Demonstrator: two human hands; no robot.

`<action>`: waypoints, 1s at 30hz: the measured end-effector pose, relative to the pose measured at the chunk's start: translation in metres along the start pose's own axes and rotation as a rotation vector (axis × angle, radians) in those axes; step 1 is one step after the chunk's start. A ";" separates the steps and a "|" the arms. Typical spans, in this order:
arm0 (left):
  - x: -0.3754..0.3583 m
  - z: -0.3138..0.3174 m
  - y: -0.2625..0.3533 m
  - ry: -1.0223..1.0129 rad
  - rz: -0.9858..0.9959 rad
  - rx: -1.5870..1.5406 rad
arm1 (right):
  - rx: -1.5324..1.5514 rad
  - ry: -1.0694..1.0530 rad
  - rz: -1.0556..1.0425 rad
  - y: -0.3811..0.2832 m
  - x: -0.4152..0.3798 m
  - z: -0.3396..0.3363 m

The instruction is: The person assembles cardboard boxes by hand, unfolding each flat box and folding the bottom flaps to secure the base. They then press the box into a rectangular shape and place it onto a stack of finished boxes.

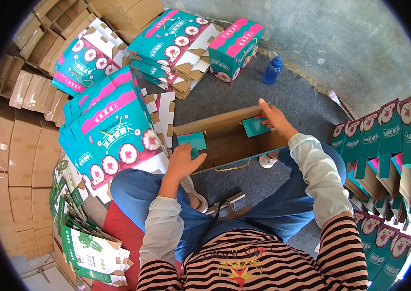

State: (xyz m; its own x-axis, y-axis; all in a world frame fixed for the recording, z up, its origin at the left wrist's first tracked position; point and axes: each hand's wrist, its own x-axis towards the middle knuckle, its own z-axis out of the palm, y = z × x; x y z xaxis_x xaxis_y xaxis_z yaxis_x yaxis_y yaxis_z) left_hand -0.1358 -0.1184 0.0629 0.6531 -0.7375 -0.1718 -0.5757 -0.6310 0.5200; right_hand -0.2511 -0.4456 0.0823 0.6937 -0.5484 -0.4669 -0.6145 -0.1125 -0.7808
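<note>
Obs.: open-topped rectangular box [232, 145] of thin cardboard, bare brown inside, held btwn the person's bent knees; teal cardboard flap [192, 140] at L end, teal cardboard flap [255, 127] at R end. L hand [184, 160] closed on near-left corner, thumb along near rim. R hand [277, 121] at far-right corner, thumb raised by the rim, fingers curved over R flap; can't tell if grip is firm. Yellow cord handle [233, 168] on near side.

Handling (my est.): light, fairly stiff in the panels, weak at the folds; open rim prob. bows if squeezed mid-span. Printed faces look glossy, so maybe a bit slippery. Not brittle, but creases easily. Best hold: both end corners, low pressure (cord looks too thin to steer by). Flaps prob. springy; press near the fold, not at the tip.
</note>
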 end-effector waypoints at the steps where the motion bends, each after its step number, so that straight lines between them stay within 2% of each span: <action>1: -0.001 -0.001 -0.001 0.006 0.003 -0.029 | 0.027 0.019 0.035 0.002 0.002 -0.001; 4: -0.007 -0.009 -0.001 -0.023 -0.042 -0.138 | 0.102 0.026 0.042 0.002 -0.004 -0.005; 7: -0.015 -0.012 -0.011 -0.027 -0.117 -0.235 | 0.049 -0.074 0.058 0.020 0.013 -0.014; 10: -0.022 -0.015 -0.020 -0.003 -0.136 -0.233 | -0.303 -0.212 -0.146 0.032 0.021 -0.024; 13: -0.025 -0.017 -0.029 -0.010 -0.168 -0.265 | -0.632 -0.257 -0.296 0.027 0.020 -0.022; 16: -0.025 -0.020 -0.030 -0.011 -0.144 -0.230 | -0.964 -0.213 -0.347 0.016 0.009 -0.015; 19: -0.025 -0.020 -0.027 0.029 -0.106 -0.202 | -1.111 -0.046 -0.708 0.023 0.009 0.002; 21: -0.023 -0.020 -0.019 0.036 -0.125 -0.192 | -1.148 -0.075 -0.694 0.024 0.014 0.015; 24: -0.021 -0.029 -0.003 -0.066 -0.274 -0.491 | -1.199 -0.098 -0.659 0.024 0.018 0.021; 27: -0.014 -0.027 -0.009 -0.154 -0.278 -0.578 | -1.226 -0.101 -0.608 0.022 0.017 0.024; 30: -0.002 -0.009 -0.029 -0.146 -0.031 -0.271 | -1.226 -0.111 -0.588 0.024 0.015 0.026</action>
State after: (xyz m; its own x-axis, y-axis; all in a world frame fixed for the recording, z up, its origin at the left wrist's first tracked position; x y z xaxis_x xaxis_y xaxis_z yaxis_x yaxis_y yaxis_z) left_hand -0.1161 -0.0968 0.0553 0.5799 -0.7577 -0.2993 -0.3915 -0.5814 0.7132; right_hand -0.2457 -0.4346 0.0462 0.9566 -0.1022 -0.2728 -0.1160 -0.9926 -0.0346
